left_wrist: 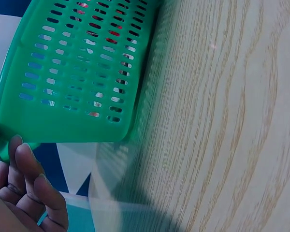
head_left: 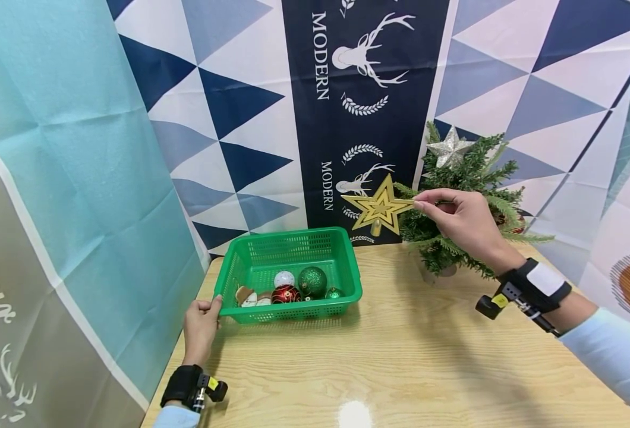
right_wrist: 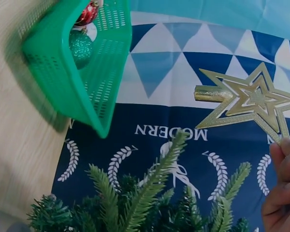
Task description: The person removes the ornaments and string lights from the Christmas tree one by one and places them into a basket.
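Between thumb and fingertips, my right hand pinches a gold star tree topper by one point. It hangs in the air just left of a small artificial Christmas tree, with its short tube base showing in the right wrist view. A silver glitter star is near the top of the tree. My left hand grips the near left corner of a green plastic basket, thumb on the rim and other fingers curled beneath. Inside lie a red bauble, a green glitter bauble and several other ornaments.
The basket and tree stand on a light wooden table, at its far side. Behind them hangs a patterned cloth with triangles and deer heads. A blue cloth closes off the left side.
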Motion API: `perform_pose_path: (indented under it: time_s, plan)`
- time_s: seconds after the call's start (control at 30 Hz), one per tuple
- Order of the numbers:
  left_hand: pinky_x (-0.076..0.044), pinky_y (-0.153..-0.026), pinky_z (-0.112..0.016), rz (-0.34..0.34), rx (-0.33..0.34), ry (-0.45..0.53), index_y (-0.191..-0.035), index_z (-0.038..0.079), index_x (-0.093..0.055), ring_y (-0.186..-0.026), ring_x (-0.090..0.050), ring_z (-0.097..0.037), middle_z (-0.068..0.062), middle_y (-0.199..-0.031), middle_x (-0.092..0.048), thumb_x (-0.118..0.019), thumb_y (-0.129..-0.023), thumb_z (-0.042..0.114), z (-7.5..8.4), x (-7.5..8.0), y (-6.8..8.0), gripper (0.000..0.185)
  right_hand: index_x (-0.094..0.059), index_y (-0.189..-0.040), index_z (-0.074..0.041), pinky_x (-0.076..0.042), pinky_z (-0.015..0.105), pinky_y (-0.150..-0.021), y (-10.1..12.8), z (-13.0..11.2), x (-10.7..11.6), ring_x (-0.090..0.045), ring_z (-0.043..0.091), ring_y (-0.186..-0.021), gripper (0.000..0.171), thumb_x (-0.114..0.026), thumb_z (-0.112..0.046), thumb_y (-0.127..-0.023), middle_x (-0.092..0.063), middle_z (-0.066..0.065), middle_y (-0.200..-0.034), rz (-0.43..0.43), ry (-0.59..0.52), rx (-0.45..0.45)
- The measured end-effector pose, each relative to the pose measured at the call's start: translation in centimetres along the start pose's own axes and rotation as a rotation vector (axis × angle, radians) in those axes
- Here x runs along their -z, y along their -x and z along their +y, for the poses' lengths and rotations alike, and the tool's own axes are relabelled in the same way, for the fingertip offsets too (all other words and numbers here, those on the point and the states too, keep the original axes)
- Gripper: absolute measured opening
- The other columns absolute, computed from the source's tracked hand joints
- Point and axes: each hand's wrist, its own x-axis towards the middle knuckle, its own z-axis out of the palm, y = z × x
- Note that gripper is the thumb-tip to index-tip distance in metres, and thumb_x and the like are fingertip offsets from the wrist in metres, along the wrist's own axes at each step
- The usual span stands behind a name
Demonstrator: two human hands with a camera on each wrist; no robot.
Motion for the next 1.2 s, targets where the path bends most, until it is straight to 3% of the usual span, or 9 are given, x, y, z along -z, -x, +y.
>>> perform_pose_path:
  time_s: [0.43, 0.77, 0.97, 1.2]
  plan:
    - [-0.054, -0.062, -0.038, -0.005, -0.002, 0.015, -0.099, 0.002, -0.053, -0.065, -0.061, -0.026, -0.008, -0.079, -0.056, -0.063, -0.104, 0.036, -0.2, 0.1, -0.4, 0.036, -0.077, -0.113, -0.025, -0.026, 0.034, -0.043, 0.5, 0.6, -1.6, -0.029, 0.018, -0.044, 0.019, -0.067, -0.037, -0.102, -0.039, 0.004, -0.053, 0.007, 0.032, 0.013]
    - [-0.051, -0.059, -0.032, -0.001, -0.023, 0.003, -0.098, 0.003, -0.052, -0.064, -0.061, -0.025, -0.007, -0.079, -0.057, -0.062, -0.105, 0.036, -0.4, 0.0, -0.4, 0.035, -0.077, -0.114, -0.024, -0.035, 0.031, -0.045, 0.7, 0.7, -2.9, -0.044, 0.023, -0.044, 0.02, -0.068, -0.037, -0.102, -0.055, 0.011, -0.056, -0.01, 0.026, -0.013]
    - [-0.05, -0.058, -0.031, 0.003, -0.018, 0.006, -0.097, 0.003, -0.052, -0.063, -0.061, -0.025, -0.008, -0.078, -0.057, -0.063, -0.105, 0.035, -0.4, 0.1, -0.3, 0.035, -0.078, -0.113, -0.021, -0.032, 0.03, -0.048, 0.7, 0.9, -3.8, -0.039, 0.019, -0.049, 0.02, -0.069, -0.035, -0.101, -0.056, 0.007, -0.061, -0.008, 0.034, 0.017]
    - [-0.051, -0.058, -0.033, 0.004, -0.026, 0.013, -0.098, 0.003, -0.053, -0.065, -0.062, -0.03, -0.007, -0.078, -0.057, -0.063, -0.105, 0.035, -0.3, 0.1, -0.2, 0.034, -0.078, -0.111, -0.022, -0.035, 0.029, -0.047, 0.8, 1.2, -5.1, -0.045, 0.017, -0.05, 0.017, -0.07, -0.034, -0.101, -0.064, 0.001, -0.068, -0.037, 0.011, 0.005]
